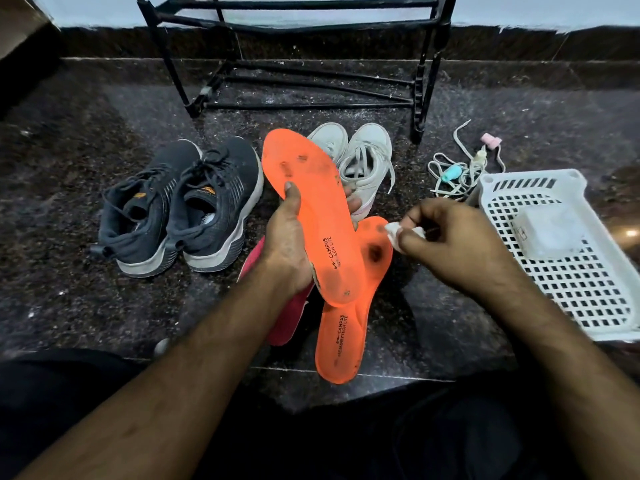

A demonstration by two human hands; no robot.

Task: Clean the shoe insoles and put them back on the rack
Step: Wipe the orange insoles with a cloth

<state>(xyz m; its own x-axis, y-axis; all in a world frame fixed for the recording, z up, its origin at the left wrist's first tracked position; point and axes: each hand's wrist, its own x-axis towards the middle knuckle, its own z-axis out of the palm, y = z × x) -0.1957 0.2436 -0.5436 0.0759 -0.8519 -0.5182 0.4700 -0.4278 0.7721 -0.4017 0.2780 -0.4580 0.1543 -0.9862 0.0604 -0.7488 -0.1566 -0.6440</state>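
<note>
Head view. At frame centre the left hand (289,251) grips an orange insole (313,216), thumb across its top face and fingers curled behind the far edge, tilting the stained surface toward the camera, presumably for wiping. To its right, the right hand (450,244) pinches a small white wipe (394,233) between curled fingertips, held just beside the insole but apart from it. A second orange insole (346,327) lies on the dark stone floor (69,202) below, partly over a pink insole (291,317). Black sneakers (180,209) sit left of centre, grey sneakers (360,157) behind the held insole. The black rack (298,26) stands at the top, and a white basket (561,251) at right keeps supplies near.
</note>
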